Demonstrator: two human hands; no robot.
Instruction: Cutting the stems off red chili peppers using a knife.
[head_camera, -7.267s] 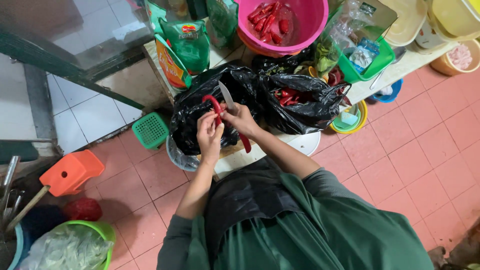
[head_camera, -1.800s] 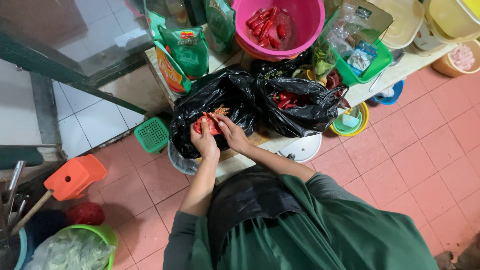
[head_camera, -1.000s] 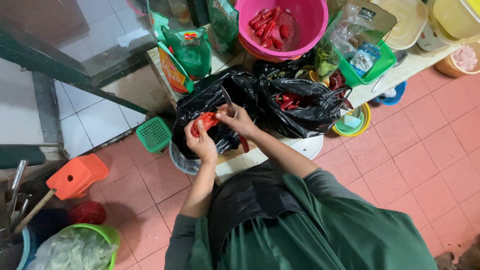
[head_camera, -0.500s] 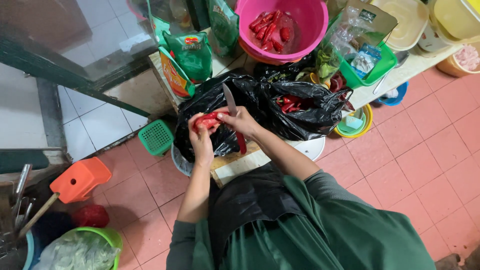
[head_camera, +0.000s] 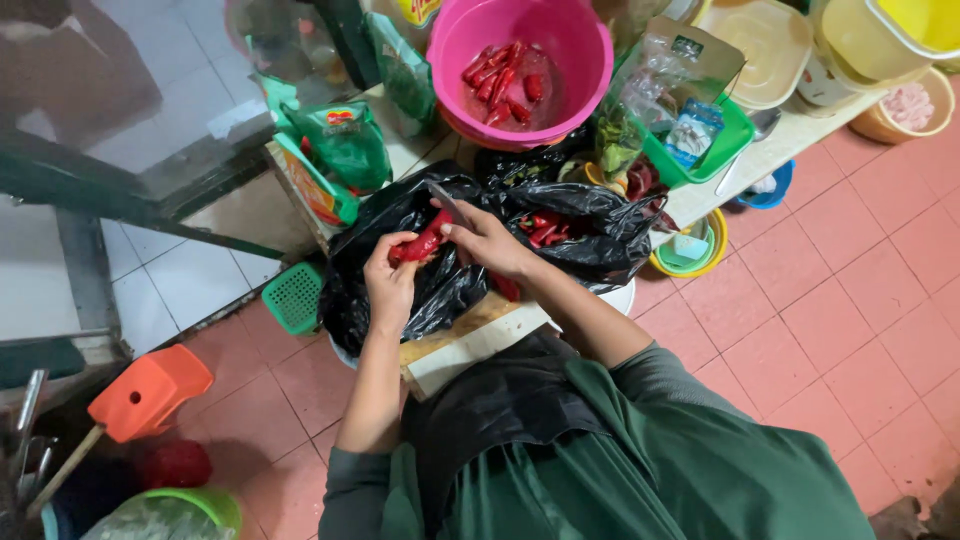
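Left hand (head_camera: 388, 282): pinches a red chili (head_camera: 424, 243) over the black bag (head_camera: 400, 260).
Right hand (head_camera: 490, 238): grips a knife (head_camera: 447, 203), blade beside the chili.
Risk: the blade could slip onto the holding fingertips (chili skin looks slick).

Since the earliest picture the long red chili (head_camera: 420, 243) has gone from hanging upright between the hands to lying nearly level, pinched at its lower end by the left hand (head_camera: 388, 284). The right hand (head_camera: 490, 240) has shifted closer, now touching the chili's upper end. The knife (head_camera: 447, 203) it holds, hidden a couple of seconds ago, has shown again and angles up and away just above that hand.
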